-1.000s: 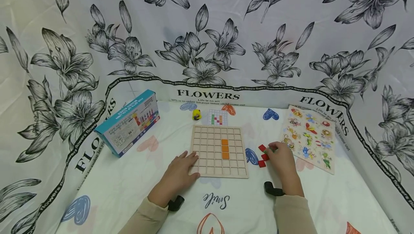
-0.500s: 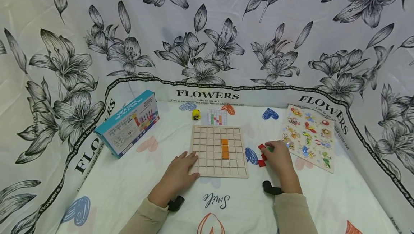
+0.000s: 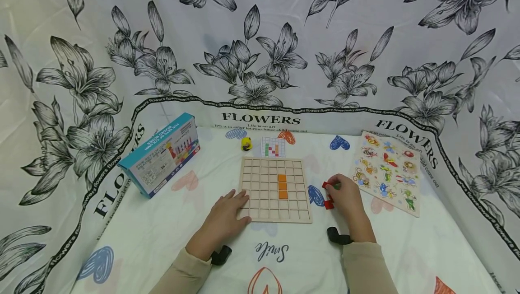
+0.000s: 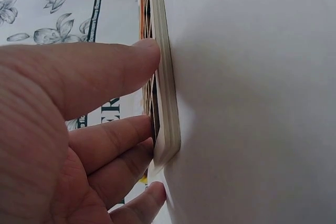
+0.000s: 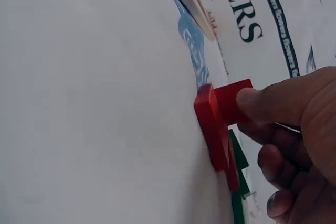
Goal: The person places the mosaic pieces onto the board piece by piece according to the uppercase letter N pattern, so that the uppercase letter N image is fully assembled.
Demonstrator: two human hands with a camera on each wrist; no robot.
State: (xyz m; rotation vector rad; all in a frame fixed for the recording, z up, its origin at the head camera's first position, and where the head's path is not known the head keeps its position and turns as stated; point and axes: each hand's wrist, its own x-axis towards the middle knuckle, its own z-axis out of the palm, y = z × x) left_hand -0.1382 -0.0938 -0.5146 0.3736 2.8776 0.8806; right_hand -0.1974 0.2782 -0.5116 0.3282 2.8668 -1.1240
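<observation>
A wooden grid board lies in the middle of the cloth, with three orange tiles in one column. My left hand rests flat on the board's near left corner, its fingers straight against the board's edge. Right of the board, my right hand covers a small heap of red tiles and green tiles. Its thumb and curled fingers pinch one red tile, which is tipped up off the cloth beside another red tile.
A blue box lies at the back left. A small yellow object and a pattern card sit behind the board. An animal peg puzzle lies at the right. Flower-printed cloth walls close in three sides.
My right hand has crept a little left and away from me over the tiles, and fewer red tiles show. The left hand and the board have stayed put.
</observation>
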